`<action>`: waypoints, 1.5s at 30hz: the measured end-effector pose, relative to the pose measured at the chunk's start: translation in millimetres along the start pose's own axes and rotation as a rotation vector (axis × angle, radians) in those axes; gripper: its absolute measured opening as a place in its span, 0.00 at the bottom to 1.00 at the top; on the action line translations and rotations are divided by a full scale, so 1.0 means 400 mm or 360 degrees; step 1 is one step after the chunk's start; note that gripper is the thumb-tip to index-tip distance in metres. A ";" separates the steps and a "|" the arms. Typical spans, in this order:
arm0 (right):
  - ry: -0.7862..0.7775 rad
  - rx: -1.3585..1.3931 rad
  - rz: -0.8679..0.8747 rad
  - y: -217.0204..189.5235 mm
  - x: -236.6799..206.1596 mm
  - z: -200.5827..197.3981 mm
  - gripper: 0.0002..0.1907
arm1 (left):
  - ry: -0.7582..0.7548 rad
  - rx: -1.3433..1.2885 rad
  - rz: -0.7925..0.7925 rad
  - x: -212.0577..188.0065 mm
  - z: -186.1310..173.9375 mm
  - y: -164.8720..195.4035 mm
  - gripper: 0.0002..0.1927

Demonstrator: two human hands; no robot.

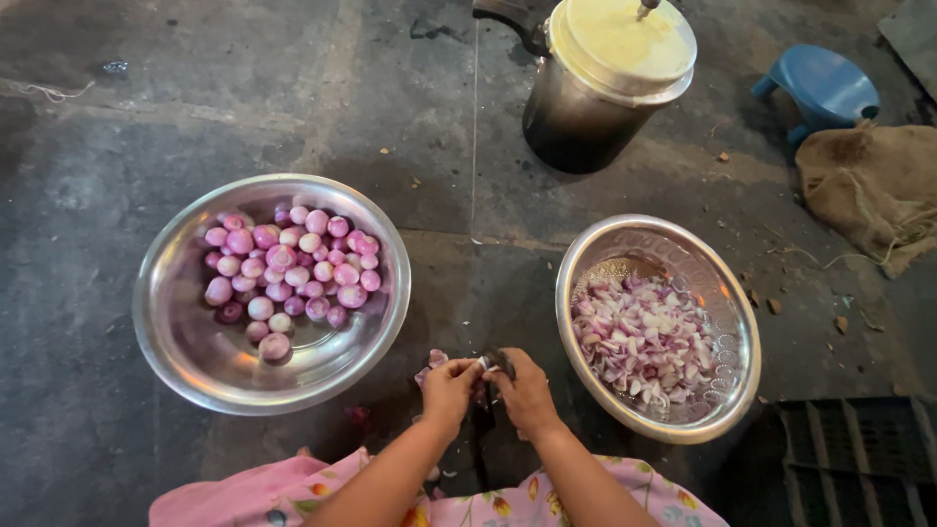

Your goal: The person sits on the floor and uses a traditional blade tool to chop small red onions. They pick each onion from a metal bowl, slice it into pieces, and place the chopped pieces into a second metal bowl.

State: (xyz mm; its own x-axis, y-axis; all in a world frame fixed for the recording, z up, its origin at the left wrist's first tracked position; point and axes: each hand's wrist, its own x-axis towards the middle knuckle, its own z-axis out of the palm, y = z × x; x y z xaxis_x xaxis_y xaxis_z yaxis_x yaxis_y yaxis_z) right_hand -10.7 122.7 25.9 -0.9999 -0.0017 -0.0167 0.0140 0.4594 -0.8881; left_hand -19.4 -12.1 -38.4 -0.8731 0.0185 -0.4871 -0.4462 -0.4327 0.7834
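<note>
Two steel bowls sit on the concrete floor (117,117) in our single head view. We see the left bowl (176,332) holding whole peeled shallots (288,268), piled toward its far side. The right bowl (727,322) holds chopped shallot pieces (644,337), heaped toward its near side, just beside our hands, likely so cut bits drop in with little reach. Between the bowls, near the floor's bottom edge, our left hand (449,385) and right hand (522,385) meet, fingers closed together around something small; it looks like a shallot against a dark blade (498,361), but we cannot tell the grip exactly. A few cut shallot scraps (431,363) lie on the floor just left of the hands. Toward the floor's top edge stands a dark pressure cooker (586,107) with a pale lid, well apart from the work. At the top right corner sit a blue plastic stool (825,83) and a burlap sack (874,185). A dark crate (859,459) fills the bottom right corner. Pink floral cloth (283,493) covers our lap.
</note>
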 end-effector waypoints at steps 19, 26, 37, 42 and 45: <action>-0.0208 0.0391 0.0186 0.036 0.004 -0.026 0.07 | -0.0097 0.0178 0.0408 -0.030 -0.005 0.017 0.09; -0.0115 0.0234 0.0153 0.009 -0.005 -0.016 0.09 | -0.0079 0.0319 0.0377 -0.031 -0.019 0.024 0.07; 0.0103 -0.0053 -0.0212 0.035 -0.001 0.022 0.13 | 0.0069 -0.0042 -0.0174 -0.003 0.009 0.006 0.05; 0.0154 -0.0071 -0.0141 0.015 0.006 0.022 0.13 | -0.0084 -0.0164 -0.0212 0.002 0.009 0.011 0.09; 0.0019 -0.0117 0.0118 -0.007 0.007 0.004 0.16 | -0.0027 -0.0042 -0.0165 -0.012 0.013 0.016 0.07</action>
State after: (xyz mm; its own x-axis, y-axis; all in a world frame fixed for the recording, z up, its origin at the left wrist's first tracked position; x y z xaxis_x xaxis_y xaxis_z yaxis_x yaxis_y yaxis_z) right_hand -13.5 119.8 27.6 -0.9961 0.0453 -0.0751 0.0877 0.5219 -0.8485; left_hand -19.1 -10.3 -29.2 -0.8259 0.0793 -0.5581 -0.5290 -0.4512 0.7187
